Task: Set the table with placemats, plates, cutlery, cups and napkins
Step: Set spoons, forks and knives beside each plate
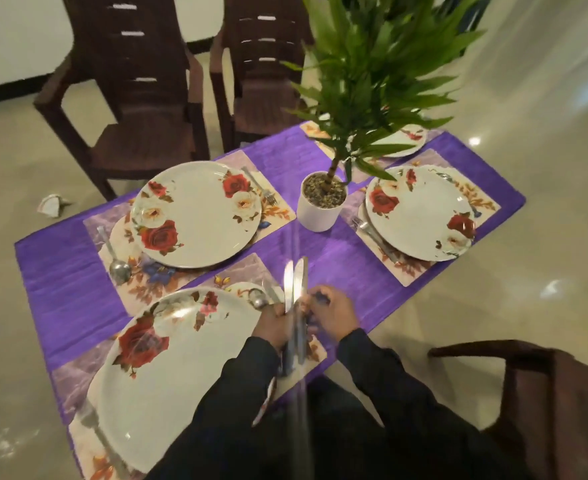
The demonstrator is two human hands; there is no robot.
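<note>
My left hand [274,325] grips a bundle of steel knives [294,289], blades pointing up, over the right edge of the near rose-patterned plate [168,372]. My right hand [332,313] pinches the same bundle from the right side. A spoon [261,301] lies just left of my hands on the near placemat [240,271]. The far-left plate [195,213] has a spoon [114,254] and a fork [259,185] beside it. A fork [372,237] lies left of the right plate [420,211]. A further plate [403,140] is partly hidden by leaves.
A white potted plant [322,206] stands mid-table on the purple cloth [53,271]. Two dark chairs [129,91] stand beyond the table and another chair [545,393] is at my right. A small white object [52,204] lies on the floor at the left.
</note>
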